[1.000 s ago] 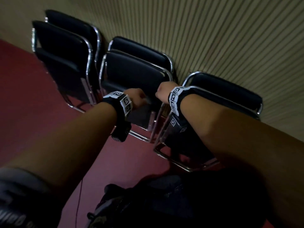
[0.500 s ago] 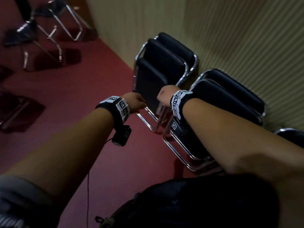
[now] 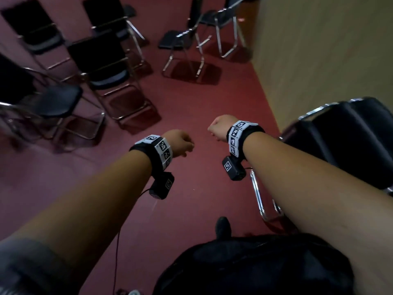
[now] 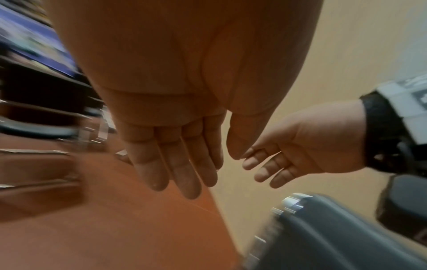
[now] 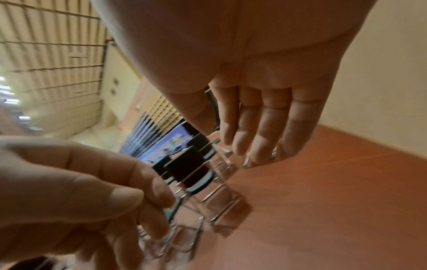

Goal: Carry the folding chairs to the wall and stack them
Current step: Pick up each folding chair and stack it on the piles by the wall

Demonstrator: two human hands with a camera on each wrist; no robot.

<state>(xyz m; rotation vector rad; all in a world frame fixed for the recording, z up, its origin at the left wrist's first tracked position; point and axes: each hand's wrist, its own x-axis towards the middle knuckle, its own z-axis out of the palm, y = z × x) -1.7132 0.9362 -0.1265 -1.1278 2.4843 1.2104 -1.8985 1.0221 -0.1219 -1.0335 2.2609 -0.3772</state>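
My left grip (image 3: 180,142) spread, fingers loose, holding nothing | my right grip (image 3: 219,127) likewise spread and empty | folded chairs (image 3: 350,141) lean on the wall (image 3: 319,50) beside my right arm | unfolded chairs (image 3: 106,67) stand ahead on red floor (image 3: 191,103).

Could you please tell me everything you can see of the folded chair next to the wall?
The folded chair has black padded panels that look like vinyl and a shiny chrome tube frame. It is folded flat and stands upright beside the beige wall on the red floor, lower right in the head view. The right forearm hides part of it. Neither hand touches it.
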